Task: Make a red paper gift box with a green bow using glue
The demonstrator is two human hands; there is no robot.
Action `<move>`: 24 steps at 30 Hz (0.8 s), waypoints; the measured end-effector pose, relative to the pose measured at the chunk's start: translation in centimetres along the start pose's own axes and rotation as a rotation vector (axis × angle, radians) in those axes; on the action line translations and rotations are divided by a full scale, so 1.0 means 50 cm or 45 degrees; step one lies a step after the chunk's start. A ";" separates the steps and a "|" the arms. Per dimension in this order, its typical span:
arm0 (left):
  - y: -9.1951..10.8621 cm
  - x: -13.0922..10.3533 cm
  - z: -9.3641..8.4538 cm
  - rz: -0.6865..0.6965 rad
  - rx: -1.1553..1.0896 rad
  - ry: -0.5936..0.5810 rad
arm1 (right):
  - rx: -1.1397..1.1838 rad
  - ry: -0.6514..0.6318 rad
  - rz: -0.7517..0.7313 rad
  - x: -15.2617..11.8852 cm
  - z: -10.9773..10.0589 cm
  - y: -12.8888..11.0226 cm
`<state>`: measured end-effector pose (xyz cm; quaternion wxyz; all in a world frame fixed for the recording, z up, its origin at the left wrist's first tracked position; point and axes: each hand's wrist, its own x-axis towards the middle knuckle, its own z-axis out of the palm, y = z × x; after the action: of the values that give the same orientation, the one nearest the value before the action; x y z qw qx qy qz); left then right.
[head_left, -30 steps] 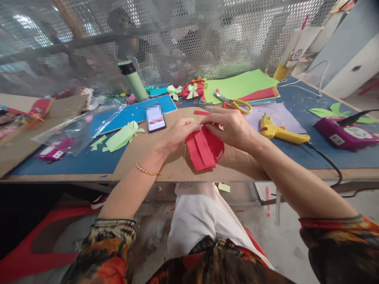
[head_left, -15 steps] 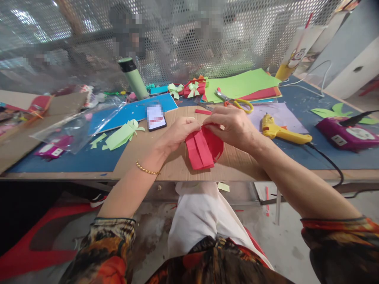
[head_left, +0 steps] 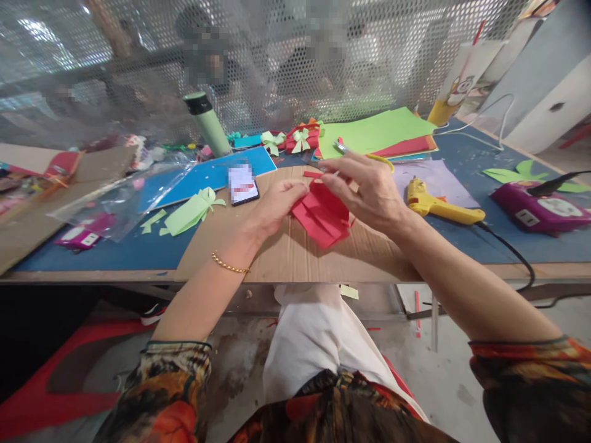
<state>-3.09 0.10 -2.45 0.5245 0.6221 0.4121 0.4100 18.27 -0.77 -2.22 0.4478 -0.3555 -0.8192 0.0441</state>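
A folded piece of red paper (head_left: 321, 218), with creases running along it, is tilted above a sheet of brown cardboard (head_left: 277, 255). Its upper left corner is pinched between the thumb and fingers of my left hand (head_left: 282, 202). My right hand (head_left: 364, 184) hovers at the paper's upper right side, thumb and fingers apart; whether a fingertip touches the paper is hard to see. Behind that hand lie scissors with a yellow handle (head_left: 383, 162), partly covered by it. A narrow red strip (head_left: 313, 175) rests on the cardboard just beyond the paper.
To the right are a yellow glue gun (head_left: 443, 209) and a purple power socket (head_left: 540, 206). A phone (head_left: 243, 183), a light green paper piece (head_left: 191, 212) and a green bottle (head_left: 210, 126) stand or lie left. Green sheets (head_left: 378, 132) and a drink cup (head_left: 457, 86) are at the back.
My right hand has loosened its pinch at the paper's top edge and spread its fingers. The red paper has turned, its lower end swinging right and upward, still in my left hand.
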 end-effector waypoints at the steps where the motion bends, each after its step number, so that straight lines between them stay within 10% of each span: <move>1: 0.000 0.003 -0.002 0.028 -0.026 0.038 | 0.022 0.061 0.060 0.001 -0.002 0.002; 7: -0.002 0.013 -0.011 0.041 -0.120 0.203 | 0.170 0.062 0.347 0.009 0.006 0.021; 24: -0.014 0.012 -0.017 0.113 0.012 0.202 | 0.467 -0.051 0.434 0.015 -0.010 0.013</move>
<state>-3.73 1.02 -3.03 0.4686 0.6078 0.4263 0.4787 18.72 0.06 -1.64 0.4746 -0.4004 -0.7345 0.2738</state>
